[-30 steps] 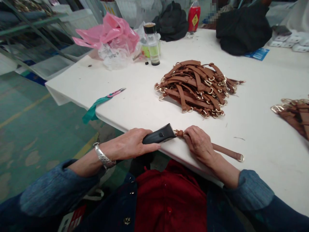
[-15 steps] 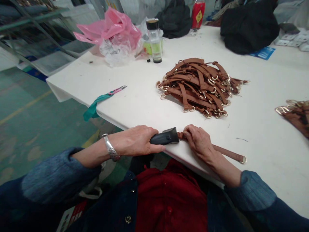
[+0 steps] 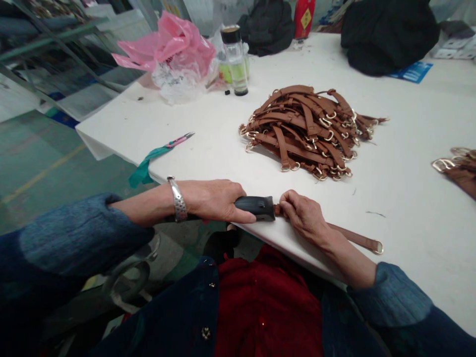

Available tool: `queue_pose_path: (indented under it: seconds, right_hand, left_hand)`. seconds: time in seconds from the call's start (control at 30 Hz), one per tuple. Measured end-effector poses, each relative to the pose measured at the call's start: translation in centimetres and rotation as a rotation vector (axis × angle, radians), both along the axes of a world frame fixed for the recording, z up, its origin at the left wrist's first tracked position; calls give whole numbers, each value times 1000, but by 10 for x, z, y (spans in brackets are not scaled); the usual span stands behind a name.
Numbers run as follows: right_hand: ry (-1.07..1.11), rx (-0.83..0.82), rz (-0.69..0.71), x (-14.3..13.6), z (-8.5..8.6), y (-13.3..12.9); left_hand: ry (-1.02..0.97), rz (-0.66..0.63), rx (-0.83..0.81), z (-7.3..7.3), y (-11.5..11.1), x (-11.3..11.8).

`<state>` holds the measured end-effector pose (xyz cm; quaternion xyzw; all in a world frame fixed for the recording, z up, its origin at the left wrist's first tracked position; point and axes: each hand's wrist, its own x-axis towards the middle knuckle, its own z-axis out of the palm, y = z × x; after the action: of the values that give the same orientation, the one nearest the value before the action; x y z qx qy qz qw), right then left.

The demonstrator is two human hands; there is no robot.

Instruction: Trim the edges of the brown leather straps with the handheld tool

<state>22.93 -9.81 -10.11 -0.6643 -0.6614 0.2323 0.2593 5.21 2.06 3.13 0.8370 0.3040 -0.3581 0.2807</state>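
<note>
My left hand (image 3: pixel 219 201) is closed around a black handheld tool (image 3: pixel 256 207) with a flared, blunt end, at the table's near edge. Its exact kind I cannot make out. Facing that end, my right hand (image 3: pixel 303 214) pinches a brown strap (image 3: pixel 357 235) close to one end. The short tip of the strap is right at the tool's mouth. Its other end, with a gold-coloured ring, lies on the table to the right of my wrist. Beyond my hands is a heap of similar brown straps (image 3: pixel 301 126) with gold-coloured metal rings.
Pink-handled thread snips (image 3: pixel 180 140) with a teal cloth strip (image 3: pixel 145 168) lie at the left table edge. Farther back stand a glass bottle (image 3: pixel 236 67) and a pink plastic bag (image 3: pixel 182 44). More brown straps (image 3: pixel 461 171) lie at the far right of the white table (image 3: pixel 401 134).
My left hand has turned the black tool a little and raised it slightly, so it lies more level. My right hand keeps its pinch on the strap, almost unmoved.
</note>
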Motion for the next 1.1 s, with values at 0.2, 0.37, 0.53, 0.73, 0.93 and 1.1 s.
queue_pose_path:
  seconds: [0.2,0.37,0.53,0.73,0.93,1.1]
  right_hand:
    - [113,6,-23,1,1,-1]
    - [190,13,-48,2,3,-2]
    - [226,113,-36,6,6,-8]
    - [123,36,40,15,8,-12]
    - [154,-7,47,18,6,-10]
    - [150,-5,78,18,6,-11]
  left_hand:
    - [0,-15,-55,-1,5,11]
    - [-34,6,-90,-5,6,11]
    - [-35,20,-116,-7,11,2]
    - [-3,9,-98,-4,17,3]
    - [-27,-29,-53,-4,9,14]
    - [-5,45,-79,-4,11,5]
